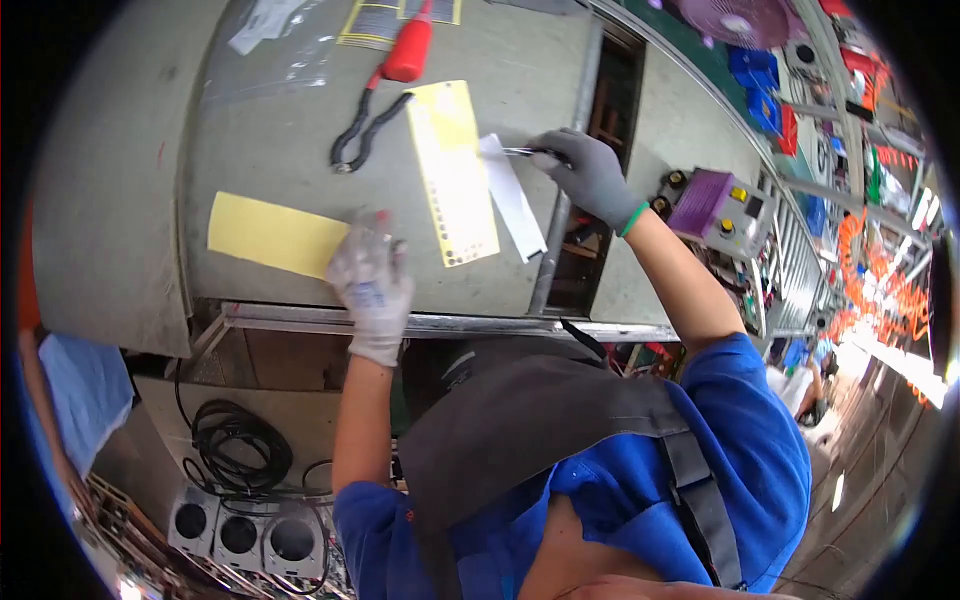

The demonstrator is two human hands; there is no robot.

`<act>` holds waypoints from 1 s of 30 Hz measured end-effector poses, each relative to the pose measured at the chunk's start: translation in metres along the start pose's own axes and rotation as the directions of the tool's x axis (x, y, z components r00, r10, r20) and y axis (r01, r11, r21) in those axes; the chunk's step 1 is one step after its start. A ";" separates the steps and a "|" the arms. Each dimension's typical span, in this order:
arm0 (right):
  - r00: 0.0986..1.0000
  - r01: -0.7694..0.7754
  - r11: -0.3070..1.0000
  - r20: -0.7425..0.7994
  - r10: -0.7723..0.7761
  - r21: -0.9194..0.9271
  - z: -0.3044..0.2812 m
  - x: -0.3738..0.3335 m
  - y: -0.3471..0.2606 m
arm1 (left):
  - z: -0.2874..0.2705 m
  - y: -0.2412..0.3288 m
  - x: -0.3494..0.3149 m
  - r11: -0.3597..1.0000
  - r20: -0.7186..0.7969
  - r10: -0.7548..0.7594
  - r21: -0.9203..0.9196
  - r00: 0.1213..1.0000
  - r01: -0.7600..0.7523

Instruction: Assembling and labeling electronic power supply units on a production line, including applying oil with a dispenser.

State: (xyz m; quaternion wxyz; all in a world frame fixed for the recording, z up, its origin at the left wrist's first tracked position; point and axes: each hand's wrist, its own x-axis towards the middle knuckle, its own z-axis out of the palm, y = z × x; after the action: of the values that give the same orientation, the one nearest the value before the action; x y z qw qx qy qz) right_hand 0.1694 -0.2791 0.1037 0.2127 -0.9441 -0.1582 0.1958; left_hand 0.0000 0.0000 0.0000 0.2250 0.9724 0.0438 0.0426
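My left hand [370, 275], in a whitish glove, rests on the right end of a plain yellow card strip [270, 232]. Its fingers look stretched forward and slightly apart, though blurred, and no held thing shows in them. My right hand [592, 178], in a grey glove with a green cuff edge, is closed around a slim tool with a silvery tip and dark handle [517, 152]. The tip reaches the upper part of a narrow white strip [512, 198]. Between the hands lies a longer yellow sheet [452, 165] with dark round spots along its lower left edge.
Beyond the sheets lies a red-handled tool [408, 50] with a dark, looped cord [352, 145]. Clear plastic [265, 75] covers the far left tabletop. A gap with a metal rail [565, 215] runs beside my right hand. A purple-topped control box [710, 205] stands farther right.
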 end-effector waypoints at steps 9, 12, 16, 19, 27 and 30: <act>0.986 -0.119 0.980 -0.100 0.136 0.158 0.028 -0.115 0.076 | 0.072 0.087 0.082 0.793 0.319 0.561 0.059 0.764 -0.607; 0.979 0.196 0.969 -0.035 -0.203 -0.151 0.036 -0.101 0.076 | 0.061 0.091 0.081 0.804 0.298 0.575 -0.035 0.762 -0.593; 0.892 0.443 0.840 0.065 -0.447 -0.314 0.042 -0.065 0.077 | 0.059 0.105 0.072 0.848 0.343 0.510 -0.047 0.789 -0.528; 0.826 0.564 0.738 0.269 -0.496 -0.371 0.039 -0.048 0.066 | 0.055 0.115 0.066 0.887 0.378 0.433 -0.017 0.818 -0.461; 0.691 0.721 0.559 0.365 -0.624 -0.409 0.039 -0.039 0.051 | 0.057 0.127 0.056 0.913 0.364 0.357 0.059 0.860 -0.404; 0.656 0.755 0.541 0.413 -0.632 -0.371 0.047 -0.026 0.058 | 0.060 0.130 0.053 0.908 0.402 0.334 0.105 0.852 -0.406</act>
State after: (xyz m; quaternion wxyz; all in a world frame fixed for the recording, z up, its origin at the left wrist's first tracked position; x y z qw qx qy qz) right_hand 0.1389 -0.3232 0.0454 -0.0063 -0.7924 -0.5906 0.1524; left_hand 0.0671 -0.1369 0.0075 0.1247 0.9691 -0.1849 -0.1057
